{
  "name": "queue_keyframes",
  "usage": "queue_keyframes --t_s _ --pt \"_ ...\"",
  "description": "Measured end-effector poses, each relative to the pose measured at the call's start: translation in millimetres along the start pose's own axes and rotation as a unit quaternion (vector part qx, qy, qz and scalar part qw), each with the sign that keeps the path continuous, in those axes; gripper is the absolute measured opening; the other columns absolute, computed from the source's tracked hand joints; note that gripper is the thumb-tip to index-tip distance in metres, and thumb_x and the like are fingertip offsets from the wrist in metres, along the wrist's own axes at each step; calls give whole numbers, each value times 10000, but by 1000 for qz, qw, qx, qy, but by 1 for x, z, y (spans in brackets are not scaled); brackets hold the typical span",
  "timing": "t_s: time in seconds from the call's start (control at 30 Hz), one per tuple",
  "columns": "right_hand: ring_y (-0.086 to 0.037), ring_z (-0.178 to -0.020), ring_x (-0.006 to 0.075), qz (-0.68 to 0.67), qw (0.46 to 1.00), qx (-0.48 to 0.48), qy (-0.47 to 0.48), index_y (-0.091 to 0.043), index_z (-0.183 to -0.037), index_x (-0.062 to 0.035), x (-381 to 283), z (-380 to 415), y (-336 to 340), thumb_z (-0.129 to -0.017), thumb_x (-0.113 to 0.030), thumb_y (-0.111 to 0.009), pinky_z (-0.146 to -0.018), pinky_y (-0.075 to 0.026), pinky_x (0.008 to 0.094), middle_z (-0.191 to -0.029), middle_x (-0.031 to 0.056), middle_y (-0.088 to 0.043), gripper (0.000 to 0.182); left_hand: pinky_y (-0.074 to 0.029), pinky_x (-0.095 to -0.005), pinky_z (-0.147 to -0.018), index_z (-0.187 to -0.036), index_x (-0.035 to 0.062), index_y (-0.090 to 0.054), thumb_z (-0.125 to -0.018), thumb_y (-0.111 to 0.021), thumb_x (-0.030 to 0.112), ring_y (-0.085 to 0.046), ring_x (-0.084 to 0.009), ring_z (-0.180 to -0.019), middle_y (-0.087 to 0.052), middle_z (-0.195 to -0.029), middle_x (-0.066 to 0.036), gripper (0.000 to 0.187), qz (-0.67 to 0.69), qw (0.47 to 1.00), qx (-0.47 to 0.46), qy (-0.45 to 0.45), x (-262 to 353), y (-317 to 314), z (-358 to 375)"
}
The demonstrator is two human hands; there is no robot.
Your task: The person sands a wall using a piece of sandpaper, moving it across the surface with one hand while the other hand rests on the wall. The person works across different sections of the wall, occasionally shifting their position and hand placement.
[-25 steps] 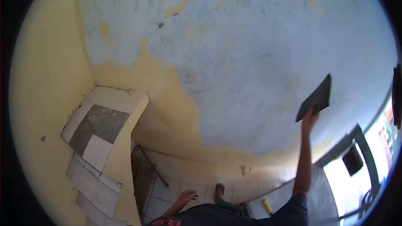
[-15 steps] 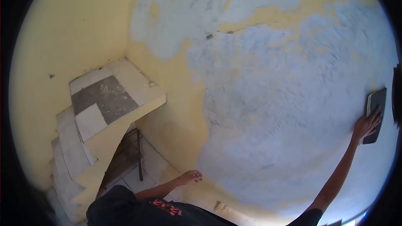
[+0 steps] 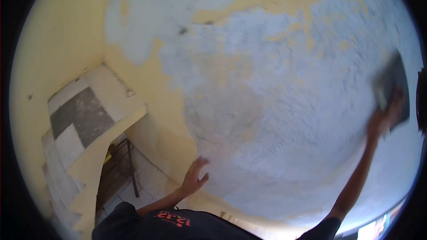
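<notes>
My right hand point(image 3: 383, 119), blurred by motion, is on a dark rectangular plastering float point(image 3: 393, 73) at the right of the head view. The float lies against the wall point(image 3: 284, 120), which carries rough grey-white plaster patches over yellow paint. Its lower part is covered by my fingers. Low in the middle, my left hand point(image 3: 195, 177) is raised in front of the wall, near the border between plaster and yellow paint. Nothing is in it, and its thumb stands apart from the curved fingers.
At the left, yellow-sided stairs point(image 3: 95, 151) with pale tiled steps and a landing climb along the corner. A dark grey patch point(image 3: 84, 113) marks the landing. Under the stairs stands a dark-legged wooden piece point(image 3: 132, 169) on the tiled floor. Brightness shows at the bottom right.
My right hand and the float have moved upward along the wall, and the float has tilted. My left hand has risen and its fingers have spread. The view has shifted to the right.
</notes>
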State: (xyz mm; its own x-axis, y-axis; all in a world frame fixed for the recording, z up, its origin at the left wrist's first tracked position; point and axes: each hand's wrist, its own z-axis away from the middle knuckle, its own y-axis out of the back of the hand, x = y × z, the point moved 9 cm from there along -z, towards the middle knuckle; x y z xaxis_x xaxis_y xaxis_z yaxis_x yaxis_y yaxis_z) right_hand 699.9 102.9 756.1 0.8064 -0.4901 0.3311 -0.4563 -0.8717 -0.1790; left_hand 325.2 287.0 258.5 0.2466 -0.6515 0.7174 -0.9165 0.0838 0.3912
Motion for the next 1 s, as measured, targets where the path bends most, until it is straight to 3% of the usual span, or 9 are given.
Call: queue_keyframes --t_s 0.07,0.17,0.3,0.4,0.47,0.53,0.63,0.9,1.0 --pt "-342 -1425 304 -64 985 -99 128 -557 -1354 -97 -108 9 5 -809 29 -548 -1168 -203 530 -1497 120 -438 559 -234 -549 -1138 -1362 95 -504 -848 -648 162 -306 -379 -1424 -431 -1468 -149 538 -26 994 24 -108 58 14 -59" --pt "-277 -1462 194 -113 917 -252 288 -547 -1332 -427 -157 38 1 -700 103 -560 -1200 -171 550 -1548 -49 -372 825 -156 -660 -1125 -1399 122 -491 -875 -601 247 -262 -404 -1446 -393 -1513 -144 550 -64 946 104 -299 137 28 -129" --pt "-241 -1479 260 12 998 -49 42 -447 -1454 -330 -16 -20 8 -705 119 -581 -1159 -158 601 -1557 23 -366 883 -119 -649 -1154 -1438 213 -472 -909 -502 358 -284 -309 -1457 -389 -1536 -57 549 -196 817 132 -526 259 42 -222" --pt "-206 -1488 298 7 997 -77 24 -438 -1459 -340 -25 2 9 -727 113 -580 -1153 -133 620 -1574 49 -331 873 -150 -636 -1157 -1450 255 -455 -927 -479 389 -280 -269 -1460 -336 -1565 -18 540 -288 763 169 -553 343 57 -278" --pt "-204 -1493 250 -25 949 -203 240 -472 -1439 -318 -94 49 7 -704 160 -539 -1164 -138 589 -1560 23 -360 880 -167 -632 -1156 -1457 281 -444 -944 -458 415 -278 -254 -1461 -321 -1572 -1 530 -303 747 194 -560 372 61 -292" --pt "-219 -1490 238 -88 924 -204 312 -530 -1395 -280 -85 66 21 -659 176 -539 -1168 -142 574 -1550 15 -379 867 -157 -688 -1115 -1460 158 -433 -918 -512 387 -200 -394 -1459 -260 -1561 -176 593 -363 751 138 -534 384 47 -304" --pt "-232 -1483 248 13 996 -86 12 -536 -1387 -274 20 28 34 -671 148 -565 -1169 -163 568 -1543 31 -389 832 -146 -664 -1129 -1466 259 -428 -956 -402 478 -226 -318 -1467 -289 -1572 -72 556 -364 721 182 -561 377 42 -306" --pt "-244 -1473 228 -102 937 -208 261 -554 -1340 -388 -72 86 27 -663 57 -707 -1198 -102 549 -1534 -8 -387 824 -154 -620 -1160 -1474 329 -413 -994 -258 580 -245 -223 -1472 -319 -1570 32 563 -369 676 252 -586 378 41 -305" --pt "-233 -1478 246 7 997 -75 -26 -481 -1410 -358 44 55 41 -666 97 -667 -1180 -134 577 -1555 0 -352 891 -150 -621 -1162 -1478 330 -402 -997 -262 569 -243 -223 -1472 -320 -1570 28 556 -420 657 255 -572 375 40 -312"
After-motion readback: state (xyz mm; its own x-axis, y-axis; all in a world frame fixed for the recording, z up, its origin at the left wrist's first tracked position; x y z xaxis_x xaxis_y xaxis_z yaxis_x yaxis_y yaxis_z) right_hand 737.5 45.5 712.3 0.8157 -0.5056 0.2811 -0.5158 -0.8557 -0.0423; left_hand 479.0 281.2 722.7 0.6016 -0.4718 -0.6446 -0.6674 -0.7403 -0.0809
